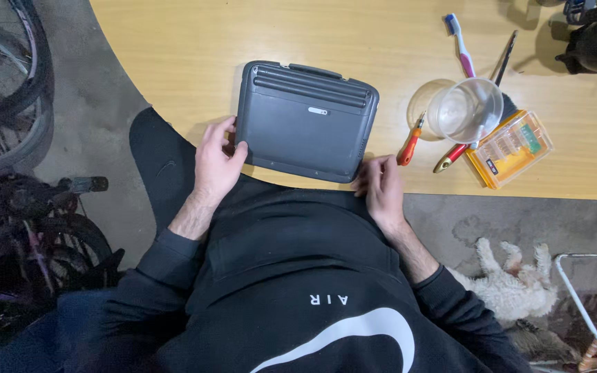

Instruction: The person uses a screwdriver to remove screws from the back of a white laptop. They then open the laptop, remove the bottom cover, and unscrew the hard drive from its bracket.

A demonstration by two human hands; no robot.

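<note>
A dark grey, closed clamshell device (304, 121), like a small portable player, lies at the near edge of a light wooden table (243, 34). My left hand (216, 162) grips its left near corner, thumb on top. At its right near corner, my right hand (381, 185) has its fingers curled on the edge. Both forearms wear black sleeves pushed up.
Right of the device lie a small orange screwdriver (409, 143), a red-handled tool (450, 157), a clear plastic cup (463, 110), an orange bit case (510, 148), a toothbrush (459, 44) and a thin brush (506, 56). Bicycles (15, 193) stand left. A white dog (509, 287) lies on the floor.
</note>
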